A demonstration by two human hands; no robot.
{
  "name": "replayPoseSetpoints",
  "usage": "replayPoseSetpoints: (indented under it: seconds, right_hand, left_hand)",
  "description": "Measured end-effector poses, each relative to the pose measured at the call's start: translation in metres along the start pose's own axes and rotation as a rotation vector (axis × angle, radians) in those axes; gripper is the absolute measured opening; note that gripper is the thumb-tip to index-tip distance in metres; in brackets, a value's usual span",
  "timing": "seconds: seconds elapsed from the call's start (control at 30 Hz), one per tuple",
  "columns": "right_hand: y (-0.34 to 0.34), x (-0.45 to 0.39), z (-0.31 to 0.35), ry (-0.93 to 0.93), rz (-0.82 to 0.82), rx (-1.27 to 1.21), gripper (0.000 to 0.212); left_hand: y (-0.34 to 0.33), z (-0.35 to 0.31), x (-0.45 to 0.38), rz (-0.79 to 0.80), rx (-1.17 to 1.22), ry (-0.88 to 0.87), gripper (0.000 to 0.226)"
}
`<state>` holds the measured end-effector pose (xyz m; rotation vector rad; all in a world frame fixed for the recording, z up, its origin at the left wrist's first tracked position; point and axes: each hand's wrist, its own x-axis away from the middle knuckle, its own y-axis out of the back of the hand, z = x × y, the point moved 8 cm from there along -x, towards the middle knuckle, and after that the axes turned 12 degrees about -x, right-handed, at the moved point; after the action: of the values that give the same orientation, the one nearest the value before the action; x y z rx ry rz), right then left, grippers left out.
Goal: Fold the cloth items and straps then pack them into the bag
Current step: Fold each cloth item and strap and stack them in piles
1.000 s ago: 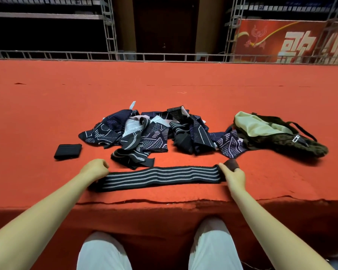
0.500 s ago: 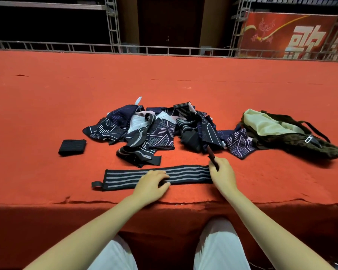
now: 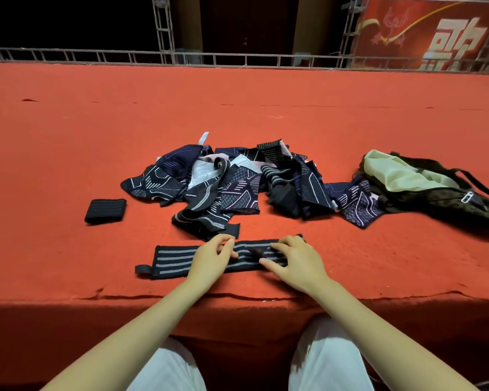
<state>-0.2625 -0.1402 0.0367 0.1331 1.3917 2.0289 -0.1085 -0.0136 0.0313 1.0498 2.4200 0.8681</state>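
Black elastic strap with grey lengthwise stripes (image 3: 178,259) is what I am watching through the head camera, the only view I have. It lies on an orange-red carpeted platform (image 3: 68,153) whose near edge drops away just above my white-trousered knees. At the far edge of the platform runs a grey metal truss railing (image 3: 164,56); past it the room is dark, with a red banner bearing pale characters (image 3: 435,32) at the upper right.

The strap's long axis runs left to right, roughly parallel to the platform's near edge. Its small looped tab points left, and its right end is folded back over the middle.

My left hand (image 3: 212,259) rests on the strap's middle with fingers bent, fingertips pressing the fabric. My right hand (image 3: 297,263) lies on the folded-over right part, fingers spread and lightly curved, pressing down. Neither hand plainly grips anything. The free striped length extends left from my left hand.

Just beyond the strap sits a heap of dark navy patterned cloth pieces (image 3: 237,184). A folded black strap bundle (image 3: 105,210) lies well to the left, and an olive-green fabric bag with pale lining (image 3: 424,190) rests to the right, touching the heap.
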Motion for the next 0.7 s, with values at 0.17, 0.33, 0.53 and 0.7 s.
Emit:
replayPoseSetpoints:
  seconds: [0.17,0.33,0.53,0.7]
  right_hand:
    - [0.011,0.006,-0.007,0.068,-0.066,-0.085,0.058]
    - [0.023,0.014,-0.033,0.019,-0.190,-0.106,0.045]
    - [0.016,0.018,-0.056,-0.149,-0.125,-0.271,0.047]
    - [0.013,0.013,-0.060,-0.205,-0.123,-0.311,0.053]
  left_hand:
    - [-0.009,-0.017,-0.001,0.037,-0.160,-0.119,0.029]
    - [-0.042,-0.041,0.008,0.101,-0.504,-0.388,0.063]
    - [-0.055,-0.040,0.002,0.141,-0.601,-0.412,0.061]
    - [-0.046,-0.033,-0.012,0.166,-0.277,-0.226,0.052]
